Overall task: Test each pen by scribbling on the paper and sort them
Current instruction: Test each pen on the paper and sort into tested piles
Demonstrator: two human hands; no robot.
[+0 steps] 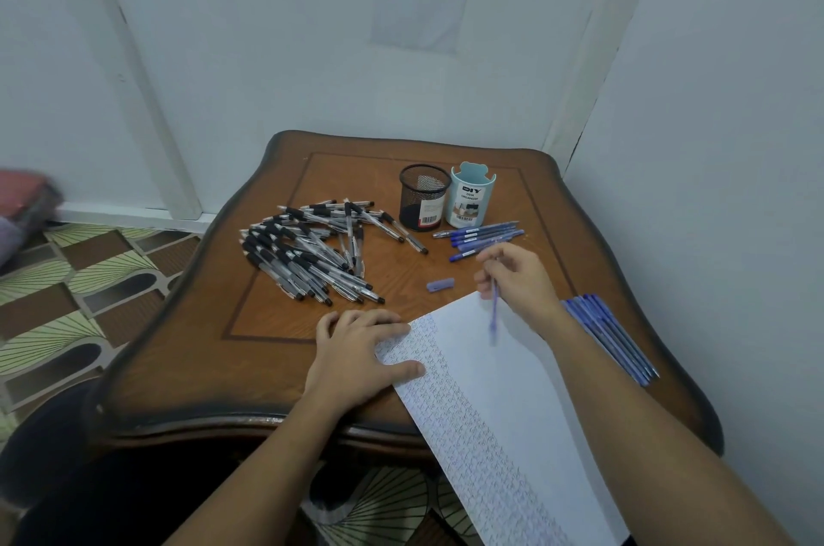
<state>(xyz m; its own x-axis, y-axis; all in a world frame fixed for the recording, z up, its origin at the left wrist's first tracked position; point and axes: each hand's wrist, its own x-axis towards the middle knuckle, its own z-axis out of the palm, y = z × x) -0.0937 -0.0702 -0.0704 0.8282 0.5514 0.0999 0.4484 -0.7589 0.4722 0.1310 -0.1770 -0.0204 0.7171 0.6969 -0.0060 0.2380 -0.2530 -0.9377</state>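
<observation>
- Paper (512,389) lies nearest, its near end hanging over the edge of the table (187,345) toward the person. A dense band of scribbles runs down its left side, and the right side is blank.
- Left hand (356,349) presses flat on the paper's left edge with fingers straight and spread, pinning the sheet.
- Right hand (517,278) pinches a blue pen (494,313) in its fingertips over the sheet's far corner. The pen is motion-blurred and points down at the paper; I cannot tell whether the tip touches.
- Just beyond that hand a loose lilac cap (440,284) lies on the wood, likely this pen's.
- Farther out, a short row of blue pens (481,235) lies just beside a black mesh cup (423,197) and a pale-blue organiser (472,197). A second blue bunch (611,336) lies near the table's right edge, and a large heap of black-grip pens (312,251) sits at the left.
- Judged step: testing this one blue pen.
- Next, the tip needs a blank patch right of the marks for a short scribble while the left hand holds the sheet. The pen then needs recapping and placing by result; which blue group means what cannot be told.
</observation>
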